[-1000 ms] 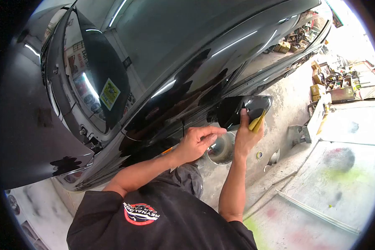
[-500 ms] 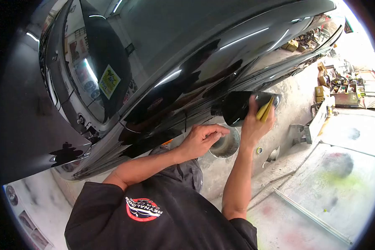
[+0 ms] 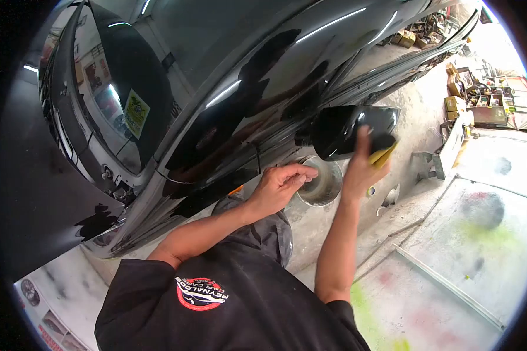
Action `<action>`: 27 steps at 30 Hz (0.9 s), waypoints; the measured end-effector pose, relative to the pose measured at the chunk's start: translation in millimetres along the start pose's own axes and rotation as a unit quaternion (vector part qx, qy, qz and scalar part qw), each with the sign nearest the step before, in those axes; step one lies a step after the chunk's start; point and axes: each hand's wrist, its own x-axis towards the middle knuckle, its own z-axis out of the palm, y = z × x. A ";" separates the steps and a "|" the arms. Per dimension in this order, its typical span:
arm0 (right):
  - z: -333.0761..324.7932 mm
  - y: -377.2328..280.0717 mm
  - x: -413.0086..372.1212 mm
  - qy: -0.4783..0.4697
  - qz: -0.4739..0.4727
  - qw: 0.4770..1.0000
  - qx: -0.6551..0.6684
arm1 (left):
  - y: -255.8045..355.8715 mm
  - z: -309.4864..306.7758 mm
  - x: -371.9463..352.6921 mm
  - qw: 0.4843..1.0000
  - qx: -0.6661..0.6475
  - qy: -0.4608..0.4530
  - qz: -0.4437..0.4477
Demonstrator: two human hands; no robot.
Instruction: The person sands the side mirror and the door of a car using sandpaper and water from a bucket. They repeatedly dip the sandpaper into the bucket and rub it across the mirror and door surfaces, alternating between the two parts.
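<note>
A glossy black side mirror (image 3: pixel 338 131) juts out from the black car door (image 3: pixel 260 99). My right hand (image 3: pixel 365 167) is at the mirror's lower right part, closed on a folded yellow cloth (image 3: pixel 384 154). The cloth shows beside the fingers, and its underside is hidden. My left hand (image 3: pixel 281 184) hovers below the mirror, in front of a round metal container (image 3: pixel 329 186) on the floor. Its fingers are curled with the thumb close to them, and nothing shows in them.
Boxes and assorted parts (image 3: pixel 480 99) are piled at the upper right. Paint-stained pale panels (image 3: pixel 445 263) cover the right side, with a long thin strip (image 3: pixel 448 286) across them. A white car (image 3: pixel 58 298) stands at the lower left.
My right hand and the yellow cloth have shifted down and right relative to the mirror, uncovering more of its black shell. The left hand's fingers have curled in more. The view has turned slightly.
</note>
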 end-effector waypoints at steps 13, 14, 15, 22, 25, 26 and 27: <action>2.7 -1.3 12.9 -0.003 0.030 0.999 0.021 | 30.3 8.9 22.6 0.989 0.095 0.051 0.099; 1.9 -3.8 -1.3 -0.005 -0.002 1.000 0.014 | 31.4 8.8 21.6 0.987 0.112 0.054 0.098; 1.1 -10.0 -15.1 -0.005 -0.033 0.999 0.006 | 32.8 7.7 19.2 0.985 0.129 0.058 0.099; -22.7 34.0 81.4 0.006 0.080 0.990 0.116 | 28.3 26.6 34.2 0.871 0.365 0.084 0.318; -48.9 69.7 56.6 0.034 0.187 0.960 0.204 | 23.1 42.5 44.5 0.812 0.490 0.088 0.304; -58.8 80.1 41.6 0.031 0.209 0.946 0.248 | 22.7 49.4 48.0 0.788 0.531 0.101 0.295; -70.0 93.4 26.2 0.028 0.233 0.928 0.289 | 19.8 52.7 55.6 0.741 0.605 0.094 0.276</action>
